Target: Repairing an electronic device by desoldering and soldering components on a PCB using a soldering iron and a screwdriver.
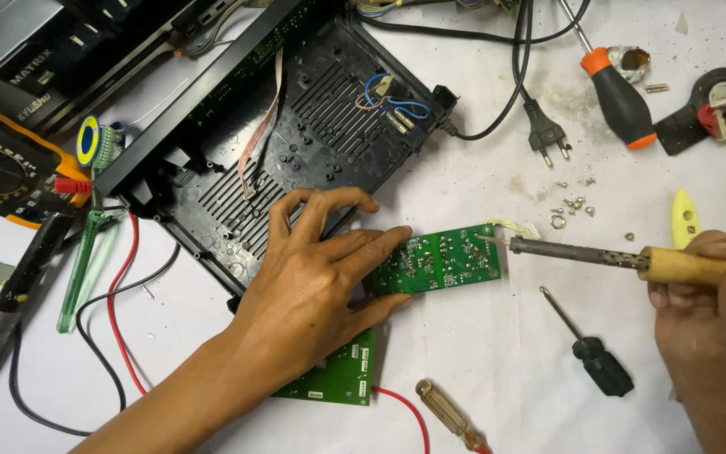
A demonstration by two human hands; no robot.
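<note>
A small green circuit board (447,259) lies solder side up on the white table. My left hand (313,277) rests flat beside it, its fingertips pressing on the board's left edge. In my right hand (712,315) is a soldering iron (598,255) with a wooden handle. The iron's metal tip touches the board's upper right corner, close to a white connector (518,227). A second green board (338,378) lies partly hidden under my left wrist.
A black plastic device casing (313,126) lies open behind the left hand. A multimeter (2,172) with red and black leads is at the left. Screwdrivers (619,97) (594,357) (451,416), loose screws (573,204), a mains plug (545,134) and a yellow pry tool (684,217) lie around.
</note>
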